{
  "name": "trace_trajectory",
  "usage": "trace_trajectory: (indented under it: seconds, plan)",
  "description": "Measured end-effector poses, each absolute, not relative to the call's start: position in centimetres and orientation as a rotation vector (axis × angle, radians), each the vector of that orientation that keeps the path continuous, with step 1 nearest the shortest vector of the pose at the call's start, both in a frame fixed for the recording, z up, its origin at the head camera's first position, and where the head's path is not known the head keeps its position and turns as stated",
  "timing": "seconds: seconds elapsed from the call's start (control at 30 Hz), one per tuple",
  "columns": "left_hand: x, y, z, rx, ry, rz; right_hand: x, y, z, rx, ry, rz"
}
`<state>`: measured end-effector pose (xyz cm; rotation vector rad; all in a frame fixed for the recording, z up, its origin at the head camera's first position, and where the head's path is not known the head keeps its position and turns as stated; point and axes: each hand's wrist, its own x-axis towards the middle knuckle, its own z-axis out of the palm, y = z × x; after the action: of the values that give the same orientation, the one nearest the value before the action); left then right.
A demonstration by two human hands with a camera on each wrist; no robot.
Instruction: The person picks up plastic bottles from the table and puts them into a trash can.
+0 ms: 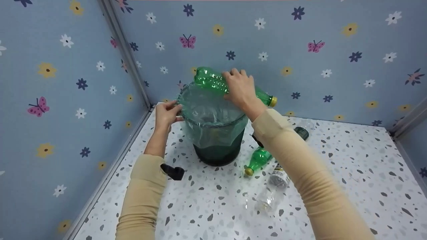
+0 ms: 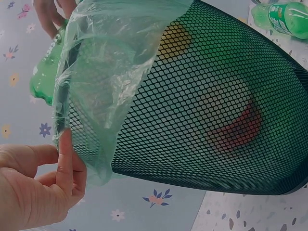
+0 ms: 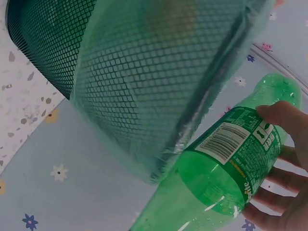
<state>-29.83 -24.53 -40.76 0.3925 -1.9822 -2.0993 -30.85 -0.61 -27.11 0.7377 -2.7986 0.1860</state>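
A mesh bin (image 2: 192, 96) lined with a thin green bag (image 1: 213, 130) stands on the speckled table. The left hand (image 1: 167, 115) pinches the bag-covered rim at its left side; in the left wrist view that hand (image 2: 45, 180) has thumb and fingers at the rim. Above the bin's opening, the right hand (image 1: 241, 87) grips a green bottle (image 1: 210, 80) lying nearly level, its yellow cap to the right. The right wrist view shows the right hand (image 3: 284, 168) round the labelled middle of the bottle (image 3: 231, 149). Blurred yellow and red items show through the mesh.
Right of the bin lie another green bottle (image 1: 259, 159) with a yellow cap, a clear bottle (image 1: 268, 199) and a dark-ended item (image 1: 302, 133), partly behind the right sleeve. Patterned walls (image 1: 300, 76) stand behind and at the left of the table (image 1: 206, 206).
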Motion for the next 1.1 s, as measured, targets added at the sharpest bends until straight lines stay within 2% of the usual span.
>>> trace_trajectory:
  seconds: [0.03, 0.07, 0.13, 0.23, 0.33, 0.47, 0.67, 0.8, 0.97, 1.0, 1.1]
  plan:
    - [-29.8, -24.4, -40.6, 0.408, -2.003, -2.07, -30.9, -0.6, -27.2, 0.745, -2.797, 0.162]
    - [-27.8, -23.1, -38.1, 0.467, -2.06, -2.016, -30.9, -0.7, -27.4, 0.75, -2.797, 0.135]
    - [-26.2, -22.1, -36.2, 0.471, -2.073, -1.994, -31.0, -0.7, -27.7, 0.758, -2.797, 0.091]
    - [-25.6, -21.8, -35.8, 0.457, -2.048, -2.029, -31.2, -0.6, -28.1, 0.761, -2.793, 0.044]
    - [-30.0, -24.5, -41.1, 0.392, -1.973, -2.095, -31.4, -0.4, -28.5, 0.753, -2.786, 0.004]
    - [-33.7, -26.3, -44.9, 0.393, -1.972, -2.079, -31.3, -0.1, -28.9, 0.76, -2.765, -0.001]
    - [-25.5, -21.5, -35.5, 0.467, -2.073, -1.982, -30.4, 0.0, -29.1, 0.879, -2.655, 0.243]
    - [-23.5, -20.5, -33.4, 0.478, -2.099, -1.976, -29.6, 0.3, -29.1, 0.937, -2.534, 0.413]
    - [-25.2, -21.8, -35.5, 0.44, -2.003, -2.098, -28.9, 1.4, -29.1, 0.911, -2.415, 0.596]
    - [-26.9, -22.9, -37.7, 0.373, -1.946, -2.132, -28.7, 1.7, -29.2, 0.899, -2.398, 0.634]
    - [-29.4, -24.3, -40.4, 0.385, -1.948, -2.131, -28.1, 2.7, -29.4, 0.867, -2.356, 0.774]
